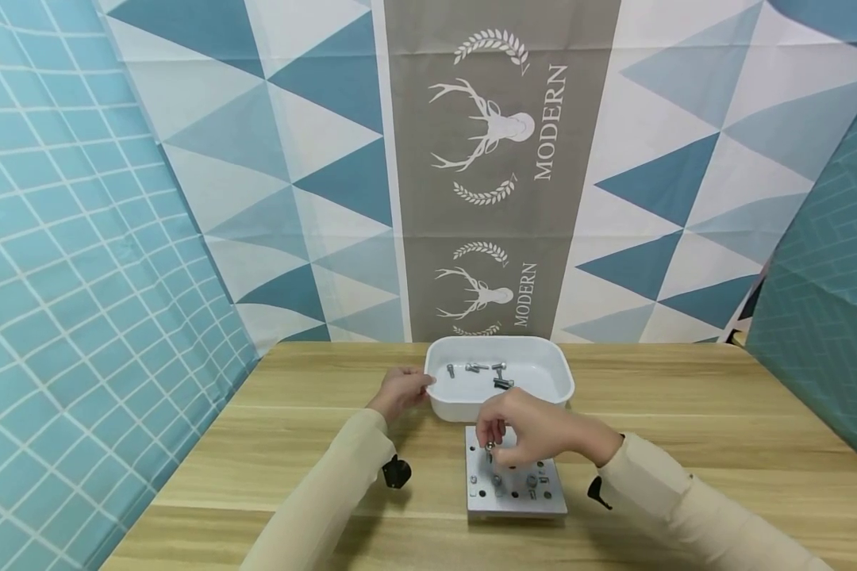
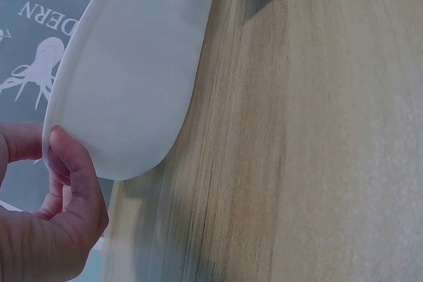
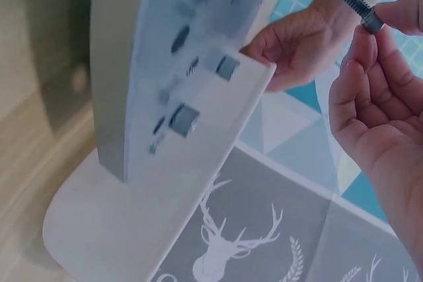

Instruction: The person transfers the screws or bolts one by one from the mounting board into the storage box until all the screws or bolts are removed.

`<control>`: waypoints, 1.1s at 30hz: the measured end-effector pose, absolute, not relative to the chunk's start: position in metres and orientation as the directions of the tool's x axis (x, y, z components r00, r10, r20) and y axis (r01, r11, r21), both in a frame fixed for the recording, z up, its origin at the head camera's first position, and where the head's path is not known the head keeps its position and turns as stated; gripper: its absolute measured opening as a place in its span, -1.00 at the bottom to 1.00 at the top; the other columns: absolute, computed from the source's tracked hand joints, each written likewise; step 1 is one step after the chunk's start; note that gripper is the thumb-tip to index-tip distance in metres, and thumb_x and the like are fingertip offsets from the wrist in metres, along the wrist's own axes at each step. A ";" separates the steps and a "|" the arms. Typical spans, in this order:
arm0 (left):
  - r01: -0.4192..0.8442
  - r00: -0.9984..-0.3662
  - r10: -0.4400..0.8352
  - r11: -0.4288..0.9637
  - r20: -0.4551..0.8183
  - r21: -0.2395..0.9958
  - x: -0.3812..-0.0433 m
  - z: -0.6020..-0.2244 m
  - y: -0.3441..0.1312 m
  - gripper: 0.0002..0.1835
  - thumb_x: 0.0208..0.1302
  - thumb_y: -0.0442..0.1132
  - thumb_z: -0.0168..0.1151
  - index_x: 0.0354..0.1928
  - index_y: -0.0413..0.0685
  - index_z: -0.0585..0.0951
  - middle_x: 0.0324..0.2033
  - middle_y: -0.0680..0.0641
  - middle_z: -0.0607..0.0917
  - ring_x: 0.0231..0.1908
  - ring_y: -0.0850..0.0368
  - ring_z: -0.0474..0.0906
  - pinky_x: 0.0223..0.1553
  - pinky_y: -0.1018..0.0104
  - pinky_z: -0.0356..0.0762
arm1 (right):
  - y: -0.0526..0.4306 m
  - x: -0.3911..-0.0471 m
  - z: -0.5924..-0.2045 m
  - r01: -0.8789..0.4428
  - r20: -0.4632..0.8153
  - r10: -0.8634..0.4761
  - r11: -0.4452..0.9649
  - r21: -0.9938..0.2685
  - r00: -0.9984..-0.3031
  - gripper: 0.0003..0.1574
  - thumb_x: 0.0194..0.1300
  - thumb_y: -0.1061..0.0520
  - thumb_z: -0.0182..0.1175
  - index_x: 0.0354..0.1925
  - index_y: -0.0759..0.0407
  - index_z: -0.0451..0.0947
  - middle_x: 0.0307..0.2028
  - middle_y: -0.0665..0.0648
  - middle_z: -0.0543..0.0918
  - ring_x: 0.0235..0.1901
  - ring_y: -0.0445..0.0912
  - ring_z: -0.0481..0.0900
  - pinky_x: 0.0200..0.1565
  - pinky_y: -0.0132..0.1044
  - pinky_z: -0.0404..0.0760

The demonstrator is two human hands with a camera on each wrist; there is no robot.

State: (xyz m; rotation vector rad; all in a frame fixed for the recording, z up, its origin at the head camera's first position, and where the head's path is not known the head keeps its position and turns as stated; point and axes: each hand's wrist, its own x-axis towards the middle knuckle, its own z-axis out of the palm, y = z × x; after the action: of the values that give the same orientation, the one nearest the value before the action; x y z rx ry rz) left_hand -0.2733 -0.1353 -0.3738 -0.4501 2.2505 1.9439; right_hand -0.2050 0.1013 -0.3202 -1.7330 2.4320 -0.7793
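My left hand (image 1: 402,390) pinches the left rim of a white tray (image 1: 460,411) between thumb and fingers; the left wrist view shows this grip close up. Several metal screws (image 1: 503,384) lie loose inside the tray. In front of it sits a silver metal plate (image 1: 498,502) with rows of holes, some of them filled with screws or bolts (image 1: 532,480). Above the plate my right hand (image 1: 532,428) pinches one screw (image 3: 357,6), its thread and cylindrical head visible in the right wrist view. Whether its tip touches the plate, I cannot tell.
Both tray and plate stand on a wood-grain table (image 1: 271,460). Behind the table hangs a patterned cloth (image 1: 471,198) with deer heads and triangles. A blue tiled cloth (image 1: 78,277) borders the left side. Black wrist devices (image 1: 397,473) sit at the sleeves.
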 end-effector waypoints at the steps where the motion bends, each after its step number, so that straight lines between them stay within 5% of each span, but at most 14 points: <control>1: -0.308 -0.947 -0.137 0.123 -0.292 0.943 -0.273 -0.373 -0.135 -0.78 0.21 -0.38 0.22 -0.13 -0.37 0.55 -0.43 -0.03 0.49 -0.48 0.23 0.43 -0.38 0.49 0.55 | 0.102 -0.207 -0.319 -0.871 0.248 -0.895 0.244 -0.426 -0.372 -0.79 -0.05 0.30 0.22 -0.39 0.05 0.55 -0.46 -0.08 0.60 -0.45 -0.35 0.48 -0.38 -0.49 0.60; 12: -0.315 -0.945 -0.139 0.138 -0.297 0.939 -0.273 -0.376 -0.137 -0.77 0.23 -0.35 0.22 -0.11 -0.35 0.56 -0.41 -0.03 0.49 -0.43 0.20 0.45 -0.37 0.50 0.54 | 0.112 -0.227 -0.314 -0.850 0.301 -0.835 0.316 -0.422 -0.460 -0.81 -0.01 0.33 0.19 -0.40 0.06 0.58 -0.47 -0.13 0.58 -0.45 -0.32 0.50 -0.38 -0.42 0.62; 26: -0.307 -0.947 -0.143 0.136 -0.288 0.942 -0.276 -0.377 -0.136 -0.74 0.22 -0.37 0.22 -0.07 -0.36 0.56 -0.39 -0.03 0.51 -0.45 0.23 0.45 -0.41 0.52 0.53 | 0.121 -0.254 -0.312 -0.853 0.364 -0.802 0.314 -0.417 -0.473 -0.85 0.01 0.30 0.21 -0.43 0.06 0.58 -0.51 -0.02 0.60 -0.49 -0.23 0.52 -0.41 -0.48 0.57; 33: -0.312 -0.945 -0.147 0.122 -0.294 0.942 -0.276 -0.377 -0.135 -0.75 0.22 -0.38 0.23 -0.09 -0.36 0.55 -0.42 -0.02 0.49 -0.46 0.24 0.44 -0.37 0.51 0.55 | 0.127 -0.266 -0.316 -0.820 0.353 -0.778 0.339 -0.461 -0.520 -0.86 0.02 0.32 0.20 -0.41 0.11 0.59 -0.49 0.02 0.62 -0.48 -0.36 0.47 -0.37 -0.42 0.60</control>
State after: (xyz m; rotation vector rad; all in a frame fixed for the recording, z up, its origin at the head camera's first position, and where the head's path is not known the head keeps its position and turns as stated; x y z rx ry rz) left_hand -0.2756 -0.1352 -0.3771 -0.4642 2.2530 1.9465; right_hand -0.2659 0.1271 -0.3158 -1.5701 2.6266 -0.9738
